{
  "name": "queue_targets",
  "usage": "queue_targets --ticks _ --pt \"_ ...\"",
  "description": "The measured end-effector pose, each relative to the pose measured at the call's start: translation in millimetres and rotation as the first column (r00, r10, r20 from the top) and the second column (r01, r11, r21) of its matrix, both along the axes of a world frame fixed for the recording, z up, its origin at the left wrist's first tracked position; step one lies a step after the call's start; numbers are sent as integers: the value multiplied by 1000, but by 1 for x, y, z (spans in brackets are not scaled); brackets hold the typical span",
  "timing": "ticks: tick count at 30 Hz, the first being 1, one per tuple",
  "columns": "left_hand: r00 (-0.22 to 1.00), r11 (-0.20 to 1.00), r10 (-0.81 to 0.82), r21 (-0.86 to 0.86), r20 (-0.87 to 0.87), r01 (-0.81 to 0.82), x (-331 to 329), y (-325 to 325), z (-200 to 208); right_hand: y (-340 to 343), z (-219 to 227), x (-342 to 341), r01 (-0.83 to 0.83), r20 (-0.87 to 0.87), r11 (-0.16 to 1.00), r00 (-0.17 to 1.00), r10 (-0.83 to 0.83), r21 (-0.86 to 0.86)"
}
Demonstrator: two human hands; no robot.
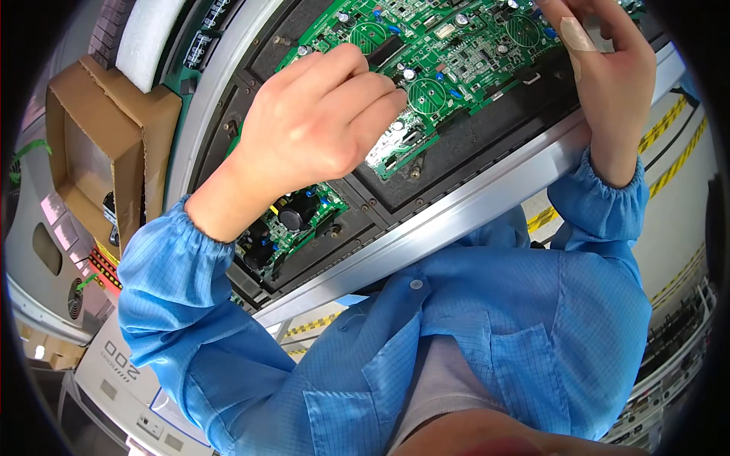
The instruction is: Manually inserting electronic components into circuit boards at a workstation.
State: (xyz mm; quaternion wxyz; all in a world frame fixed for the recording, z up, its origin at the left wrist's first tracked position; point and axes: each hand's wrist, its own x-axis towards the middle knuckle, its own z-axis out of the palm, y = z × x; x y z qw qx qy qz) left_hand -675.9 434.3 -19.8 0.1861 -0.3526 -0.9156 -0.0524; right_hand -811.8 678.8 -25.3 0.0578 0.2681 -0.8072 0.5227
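My left hand (pixel 319 121) is closed above a green circuit board (pixel 464 61), its knuckles up and fingers curled down. Whatever it may hold is hidden beneath the fingers. At the upper right, my right hand (pixel 620 76) bends over the board's far end, a tan strip wrapped on one of its digits. Its fingers are drawn together, with the tips partly cut off by the picture's edge. Small capacitors, chips and round printed coil patterns cover the board, which lies in a black carrier tray (pixel 449 156). Below my left wrist, another green board section (pixel 323 201) carries dark round parts.
A silver metal rail (pixel 426 235) runs along the tray's near side, between it and my body. Left of the tray stands an open cardboard box (pixel 95 114), with white foam (pixel 148 45) beyond it. A white machine housing (pixel 114 372) is at lower left.
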Motion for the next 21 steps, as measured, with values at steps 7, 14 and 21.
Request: queue_targets --ticks 7,14,21 --pt "1000 1000 0 1 8 0 2 -1 5 2 -1 0 -18 2 999 1000 18 -41" --pt "995 998 33 -53 90 -29 7 1 11 2 -2 0 -28 2 1000 1000 28 -14" --pt "997 998 25 -60 76 -21 7 -1 12 3 -3 0 -30 23 999 999 31 -33"
